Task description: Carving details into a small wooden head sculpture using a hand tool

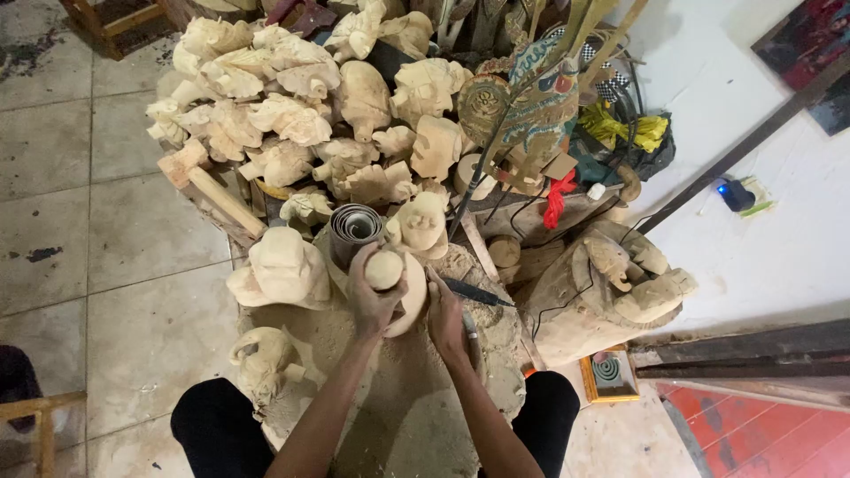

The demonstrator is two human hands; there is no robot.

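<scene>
The left hand [372, 296] wraps its grip around a pale wooden carving [394, 281], propping it on the sawdust-covered stump [482, 341] for support. The right hand [445, 323] clenches a tool [471, 335] beside it; a chisel [474, 293] lies close by.

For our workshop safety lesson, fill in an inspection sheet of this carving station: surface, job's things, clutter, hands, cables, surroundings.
Surface: sawdust-covered work block, on a tiled floor.
Job's things: pale wooden carving on the block; dark-tipped chisel at its right side.
Clutter: heap of unfinished wooden figures; rolled sandpaper; wooden mallet; carved elephant.
Hands: left hand grips the carving; right hand closed around the chisel.
Cables: thin dark cord draped over the elephant.
Surroundings: white sheet; mosquito coil in a tray.
</scene>
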